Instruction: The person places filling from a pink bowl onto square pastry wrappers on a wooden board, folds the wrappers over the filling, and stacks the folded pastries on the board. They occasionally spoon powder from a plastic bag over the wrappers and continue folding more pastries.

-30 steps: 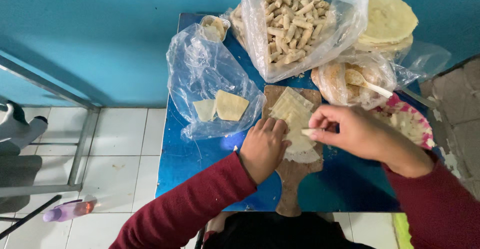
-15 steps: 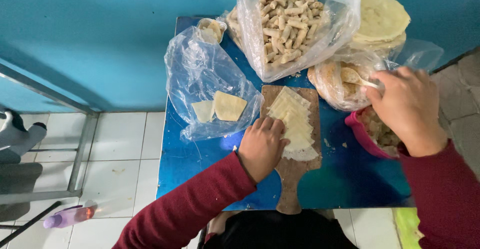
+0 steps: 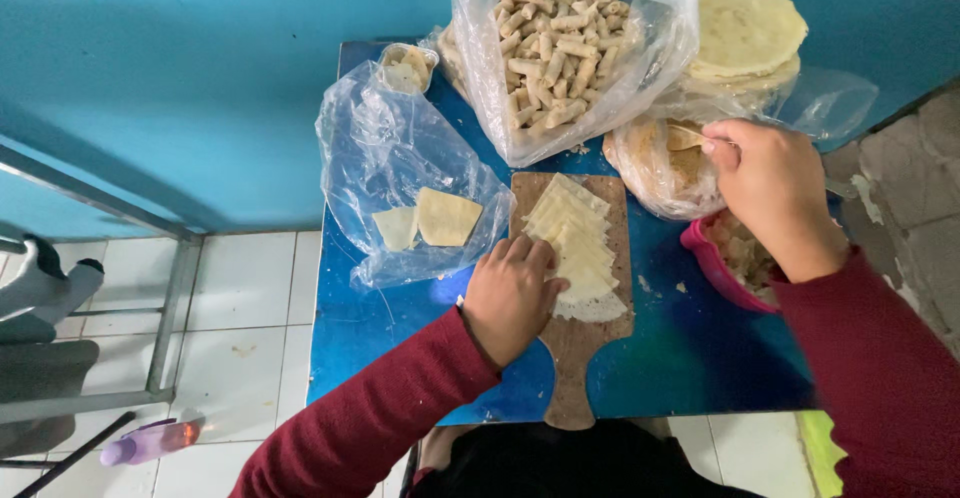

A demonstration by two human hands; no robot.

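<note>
My left hand point(image 3: 512, 296) rests on the left side of a wooden cutting board point(image 3: 578, 358), its fingers touching a fanned stack of pale dough wrappers point(image 3: 578, 243). My right hand point(image 3: 772, 188) is over a clear bag of brown filling point(image 3: 655, 163), pinching the handle of a thin spoon point(image 3: 688, 134) that reaches into it. Both arms wear dark red sleeves. A pink bowl point(image 3: 712, 270) sits just under my right wrist, partly hidden.
A small blue table point(image 3: 400, 328) carries everything. A large clear bag of rolled pieces point(image 3: 555, 33) stands at the back, round flatbreads point(image 3: 745, 28) at back right, a bag with two cut wrappers point(image 3: 425, 220) at left, a small cup point(image 3: 405, 66) behind. White tiled floor lies left.
My right hand has left the wrappers on the board, moved right and back over the pink bowl, and now holds the spoon in the filling bag. My left hand stayed put.
</note>
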